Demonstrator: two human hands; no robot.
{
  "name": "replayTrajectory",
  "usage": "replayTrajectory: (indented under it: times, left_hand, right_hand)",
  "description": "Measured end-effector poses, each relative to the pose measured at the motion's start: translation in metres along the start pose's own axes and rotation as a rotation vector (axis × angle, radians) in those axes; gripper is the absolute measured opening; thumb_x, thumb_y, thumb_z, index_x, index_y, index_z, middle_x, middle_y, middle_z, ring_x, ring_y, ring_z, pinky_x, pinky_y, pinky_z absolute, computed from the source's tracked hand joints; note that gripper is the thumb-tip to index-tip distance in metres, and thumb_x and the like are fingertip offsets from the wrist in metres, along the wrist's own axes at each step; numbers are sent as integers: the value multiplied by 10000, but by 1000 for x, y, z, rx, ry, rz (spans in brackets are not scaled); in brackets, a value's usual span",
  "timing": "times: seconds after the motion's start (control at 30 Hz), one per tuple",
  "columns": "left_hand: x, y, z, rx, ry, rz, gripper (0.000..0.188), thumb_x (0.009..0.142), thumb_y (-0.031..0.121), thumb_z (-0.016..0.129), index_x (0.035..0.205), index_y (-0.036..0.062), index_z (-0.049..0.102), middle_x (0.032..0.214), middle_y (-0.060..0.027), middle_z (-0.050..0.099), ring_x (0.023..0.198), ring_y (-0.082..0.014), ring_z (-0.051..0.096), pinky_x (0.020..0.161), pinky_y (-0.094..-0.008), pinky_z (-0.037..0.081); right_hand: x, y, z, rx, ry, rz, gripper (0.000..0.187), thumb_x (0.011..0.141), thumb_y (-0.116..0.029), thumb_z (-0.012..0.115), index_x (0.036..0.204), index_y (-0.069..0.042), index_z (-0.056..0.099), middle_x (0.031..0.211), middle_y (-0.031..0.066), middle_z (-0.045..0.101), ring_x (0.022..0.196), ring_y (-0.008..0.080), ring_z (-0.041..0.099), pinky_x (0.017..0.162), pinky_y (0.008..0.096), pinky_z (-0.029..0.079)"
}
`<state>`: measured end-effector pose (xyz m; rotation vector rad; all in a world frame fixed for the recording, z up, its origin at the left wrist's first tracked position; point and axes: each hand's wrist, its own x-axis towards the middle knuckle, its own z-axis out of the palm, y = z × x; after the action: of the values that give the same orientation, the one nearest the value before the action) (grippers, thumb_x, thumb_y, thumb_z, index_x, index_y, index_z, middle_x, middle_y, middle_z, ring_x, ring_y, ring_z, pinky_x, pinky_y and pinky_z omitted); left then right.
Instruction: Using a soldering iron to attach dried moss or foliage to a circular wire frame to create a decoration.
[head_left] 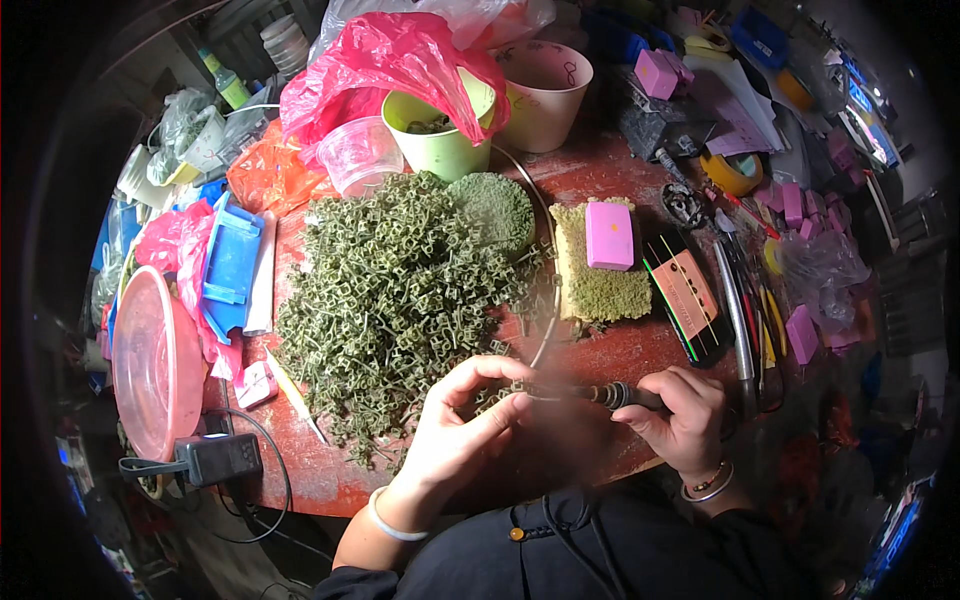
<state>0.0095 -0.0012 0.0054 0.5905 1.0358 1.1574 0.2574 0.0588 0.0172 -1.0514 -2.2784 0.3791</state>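
My right hand point(686, 412) is closed around a dark, pen-shaped rotary handpiece point(632, 397), whose tip points left toward my other hand. My left hand point(468, 412) pinches a small piece between thumb and forefinger, right at the handpiece's tip; its shape is mostly covered by the fingers and a blurry haze. Just beyond the left hand rises a big heap of small grey-green looped pieces with stems point(400, 290). A round green pad point(495, 212) lies against the heap's far right side.
A pink block point(609, 235) rests on a rough greenish slab point(600, 285). Files and pens point(740, 310) crowd the right. Behind stand a green bucket point(440, 150) draped with a pink bag point(400, 70) and a white bucket point(545, 95). A thin hose point(552, 290) curves across the red table.
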Motion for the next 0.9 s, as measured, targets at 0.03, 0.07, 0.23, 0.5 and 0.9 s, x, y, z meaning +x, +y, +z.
replayTrajectory:
  times: [0.03,0.07,0.23,0.5,0.9]
  left_hand:
    - [0,0,0,10,6,6,213,901,38,670,1103,29,602,1047,-49,628,826,-77,619,635,-182,491]
    - [1,-1,1,10,6,5,213,901,38,670,1103,29,602,1047,-49,628,826,-77,619,635,-182,491]
    - [3,-5,-2,13,-37,70,224,925,56,668,1139,74,606,972,11,613,765,-34,570,542,-162,404]
    - [1,0,-1,11,-12,16,222,917,43,656,1131,49,596,1051,-50,633,783,-66,600,581,-186,442]
    - [3,0,-1,-233,-49,3,226,907,57,658,1110,54,559,1134,-131,642,742,-100,591,470,-171,359]
  right_hand:
    - [0,0,0,1,-6,8,406,783,-398,806,761,-51,595,624,54,558,508,219,579,458,331,431]
    - [0,-1,0,2,-12,16,407,784,-399,804,760,-52,595,622,54,557,506,218,579,456,330,430]
    - [0,1,0,5,1,13,412,783,-405,804,757,-52,594,610,46,548,495,210,570,448,327,422]
    - [-3,3,-7,27,33,97,427,786,-424,795,745,-56,583,589,34,506,480,182,534,453,328,411]
    - [-2,8,-13,-123,138,235,364,848,-348,761,830,-23,598,633,96,536,522,256,555,467,355,414]
